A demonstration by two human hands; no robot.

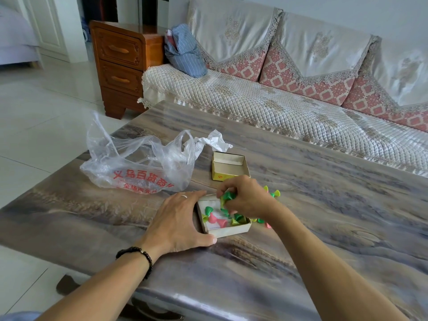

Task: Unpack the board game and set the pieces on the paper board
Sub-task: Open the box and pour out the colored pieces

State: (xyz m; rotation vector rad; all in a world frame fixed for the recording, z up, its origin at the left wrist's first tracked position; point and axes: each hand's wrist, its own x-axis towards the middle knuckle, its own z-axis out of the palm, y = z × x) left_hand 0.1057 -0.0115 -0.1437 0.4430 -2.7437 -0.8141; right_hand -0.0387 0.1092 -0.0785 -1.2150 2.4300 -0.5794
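The left hand lies flat with straight fingers against the small white cardboard box on the grey table. The right hand grips green plastic cone pieces above it. More pieces lie inside.

Red Chinese characters on plastic bag, "45" on yellow box lid
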